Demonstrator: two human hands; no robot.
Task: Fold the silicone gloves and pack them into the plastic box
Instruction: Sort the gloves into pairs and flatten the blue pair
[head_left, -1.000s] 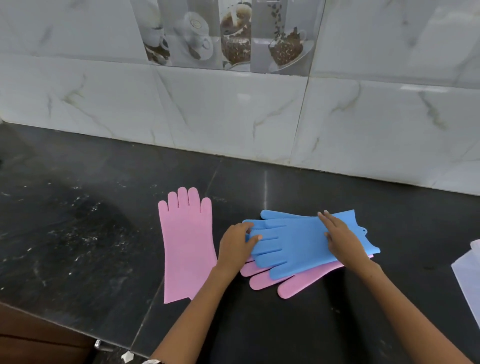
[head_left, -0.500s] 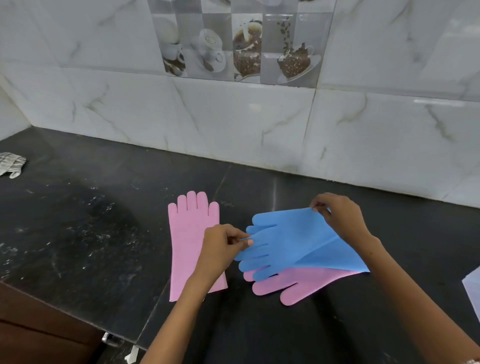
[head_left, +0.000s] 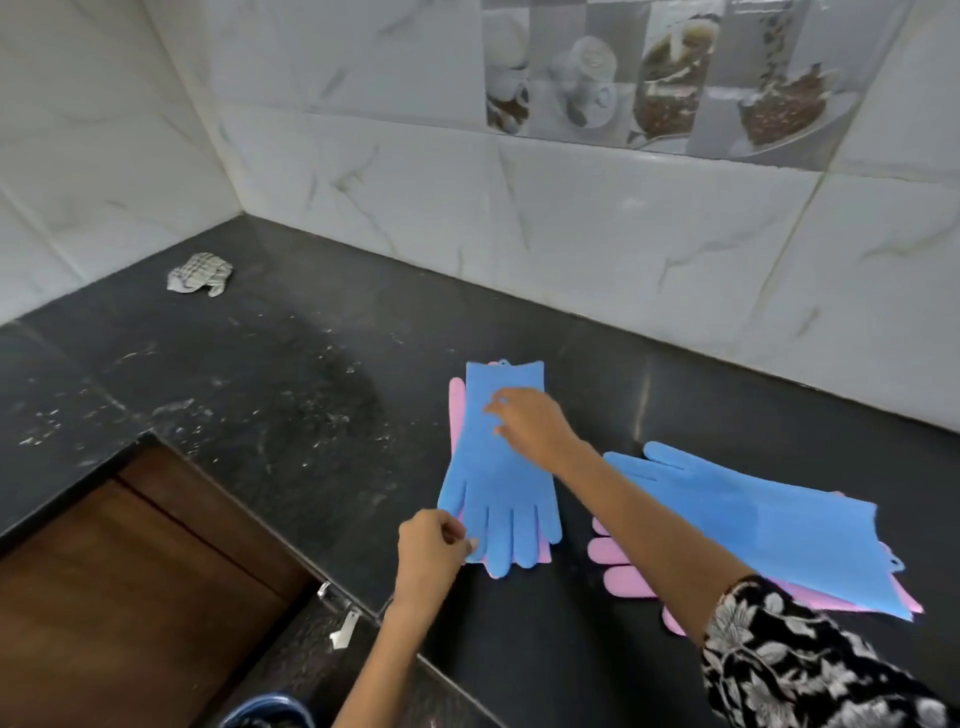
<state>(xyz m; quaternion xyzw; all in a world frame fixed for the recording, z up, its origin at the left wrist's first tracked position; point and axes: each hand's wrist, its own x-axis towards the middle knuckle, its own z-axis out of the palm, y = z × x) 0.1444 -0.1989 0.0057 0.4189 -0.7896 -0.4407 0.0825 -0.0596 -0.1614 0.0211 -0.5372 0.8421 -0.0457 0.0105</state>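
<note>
4 gloves lie on the dark counter (head_left: 291, 395) in 2 stacks, each a blue one over a pink one. The near-centre blue glove (head_left: 498, 467) covers a pink glove (head_left: 456, 410) that shows only as a strip along its left edge and below its fingertips; its long axis runs toward the wall, cuff far, fingers pointing back at the person. The second blue glove (head_left: 769, 525) lies slantwise to the right over another pink glove (head_left: 623, 566), fingers up-left, cuff down-right.

The right hand (head_left: 535, 426) rests flat on the centre blue glove, fingers spread and loosely bent, gripping nothing. The left hand (head_left: 431, 545) is curled, pinching at the glove's little-finger tip.

Judging progress: pairing looks done, but no fold is made yet — and the plastic box is out of view, so packing remains.
</note>
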